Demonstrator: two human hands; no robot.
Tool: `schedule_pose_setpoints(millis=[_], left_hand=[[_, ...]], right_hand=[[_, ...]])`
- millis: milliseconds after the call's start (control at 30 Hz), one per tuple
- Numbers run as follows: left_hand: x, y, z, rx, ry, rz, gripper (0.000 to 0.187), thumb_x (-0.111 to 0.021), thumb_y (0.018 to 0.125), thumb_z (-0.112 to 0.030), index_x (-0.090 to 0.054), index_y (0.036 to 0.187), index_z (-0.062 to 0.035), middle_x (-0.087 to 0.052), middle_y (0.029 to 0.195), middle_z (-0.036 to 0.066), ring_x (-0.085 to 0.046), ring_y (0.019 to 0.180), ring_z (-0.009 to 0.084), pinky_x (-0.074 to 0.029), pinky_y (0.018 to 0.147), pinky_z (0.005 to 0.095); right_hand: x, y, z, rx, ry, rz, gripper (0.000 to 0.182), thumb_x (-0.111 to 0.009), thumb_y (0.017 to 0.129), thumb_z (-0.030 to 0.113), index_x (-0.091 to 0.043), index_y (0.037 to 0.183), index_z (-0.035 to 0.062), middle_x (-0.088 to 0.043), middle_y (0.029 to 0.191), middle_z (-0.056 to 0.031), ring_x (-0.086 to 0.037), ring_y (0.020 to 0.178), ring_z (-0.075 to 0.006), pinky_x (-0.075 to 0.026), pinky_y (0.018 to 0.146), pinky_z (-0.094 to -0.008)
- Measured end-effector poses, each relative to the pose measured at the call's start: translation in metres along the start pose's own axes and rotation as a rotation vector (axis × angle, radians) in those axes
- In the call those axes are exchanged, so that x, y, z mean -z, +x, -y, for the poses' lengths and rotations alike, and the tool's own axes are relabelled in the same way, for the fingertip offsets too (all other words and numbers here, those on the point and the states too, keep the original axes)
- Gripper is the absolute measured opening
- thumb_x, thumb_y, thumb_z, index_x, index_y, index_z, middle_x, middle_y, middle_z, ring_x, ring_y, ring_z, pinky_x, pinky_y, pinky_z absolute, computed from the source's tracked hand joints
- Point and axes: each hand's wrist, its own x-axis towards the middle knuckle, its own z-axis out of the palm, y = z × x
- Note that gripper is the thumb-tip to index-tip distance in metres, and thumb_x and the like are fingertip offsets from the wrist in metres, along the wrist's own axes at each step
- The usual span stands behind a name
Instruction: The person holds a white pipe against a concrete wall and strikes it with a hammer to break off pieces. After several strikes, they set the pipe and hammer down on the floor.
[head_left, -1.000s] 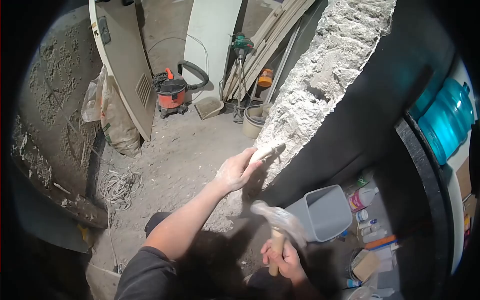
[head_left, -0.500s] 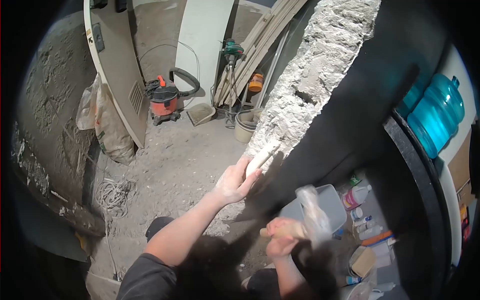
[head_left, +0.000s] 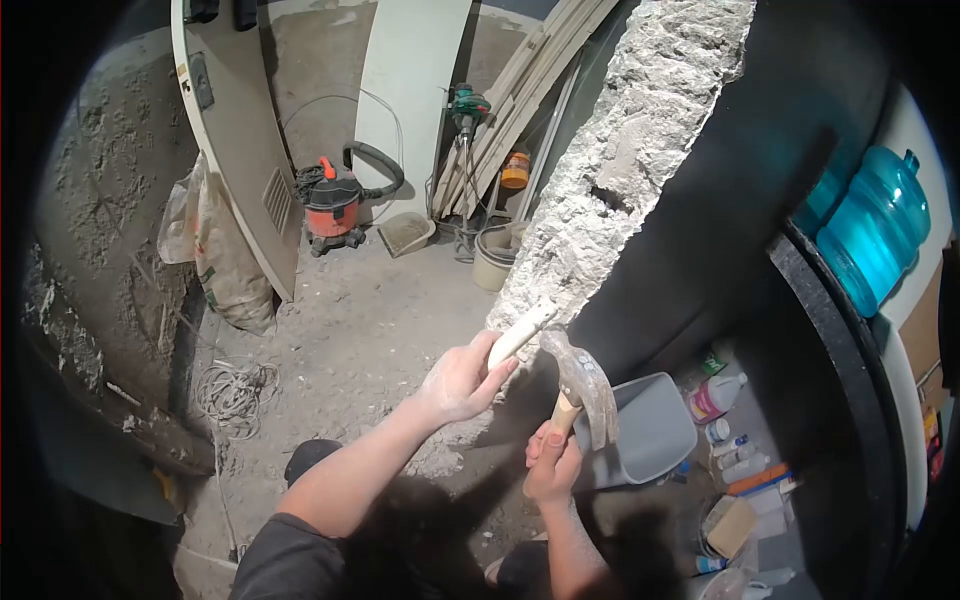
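My left hand [head_left: 465,378] is closed around a pale, dust-covered chisel [head_left: 522,335], whose far end rests against the lower part of a rough, chipped wall edge [head_left: 630,140]. In my right hand [head_left: 553,462] is a claw hammer [head_left: 584,385], gripped by its wooden handle. The hammer head is up beside the chisel, its claw curving down to the right; whether it touches the chisel I cannot tell. A smooth black wall face [head_left: 740,210] borders the chipped edge on the right.
Behind stand a red and black vacuum [head_left: 332,208], a dustpan [head_left: 406,233], a bucket [head_left: 492,262] and leaning boards [head_left: 520,110]. Coiled cable [head_left: 238,397] lies left. To the right are a grey bin [head_left: 650,430], several bottles and a blue water jug [head_left: 875,230].
The hammer has swung up and left from near the grey bin, now beside the chisel, and my right hand has turned more upright. My left hand keeps its hold on the chisel.
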Motion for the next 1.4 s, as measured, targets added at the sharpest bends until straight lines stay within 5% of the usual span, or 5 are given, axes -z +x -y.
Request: schedule_pose_setpoints(millis=[267,700,1000,1233,1400], left_hand=[[-0.008,0.024,0.045,-0.079,0.146,-0.043,0.03,-0.069,0.087,-0.021,-0.055,0.106,-0.0047,-0.068,0.078,0.019,-0.067,0.075,0.0414,-0.052,0.068,0.0477],[-0.031,0.038,0.049,-0.033,0.074,-0.152,0.027,-0.069,0.085,-0.024,-0.056,0.099,-0.0034,-0.063,0.073,0.023,-0.065,0.076,0.0454,-0.052,0.069,0.0475],[-0.024,0.017,0.027,-0.249,0.061,-0.218,0.041,-0.065,0.095,-0.021,-0.052,0.132,-0.0068,-0.063,0.112,0.019,-0.068,0.087,0.0332,-0.052,0.078,0.0385],[-0.042,0.025,0.02,-0.197,0.239,-0.008,0.037,-0.065,0.093,-0.02,-0.051,0.126,-0.0093,-0.068,0.086,0.017,-0.068,0.078,0.0367,-0.054,0.068,0.044],[-0.066,0.026,0.028,-0.329,0.412,-0.243,0.036,-0.066,0.09,-0.016,-0.052,0.123,-0.0105,-0.066,0.093,0.015,-0.067,0.083,0.0358,-0.053,0.067,0.0453]], right_hand=[[0.005,-0.003,0.012,0.215,-0.385,0.004,0.026,-0.059,0.101,0.025,-0.05,0.094,0.0012,-0.049,0.067,-0.0024,-0.047,0.058,-0.0089,-0.041,0.053,-0.0243],[-0.005,-0.004,0.027,0.058,0.189,-0.063,0.02,-0.055,0.101,0.018,-0.049,0.092,0.0016,-0.052,0.07,-0.0043,-0.048,0.057,-0.01,-0.043,0.052,-0.0279],[0.012,-0.018,0.001,-0.078,0.116,0.008,0.039,-0.049,0.105,0.041,-0.047,0.097,0.0033,-0.047,0.069,-0.0028,-0.046,0.055,-0.0096,-0.04,0.05,-0.0253],[0.017,0.001,0.008,-0.086,0.314,-0.01,0.06,-0.035,0.103,0.062,-0.048,0.093,0.004,-0.046,0.069,-0.0028,-0.045,0.057,-0.0122,-0.038,0.052,-0.025],[0.021,0.005,0.001,0.222,0.352,-0.115,0.068,-0.037,0.097,0.072,-0.046,0.099,0.0051,-0.047,0.072,-0.007,-0.047,0.059,-0.0163,-0.042,0.054,-0.0303]])
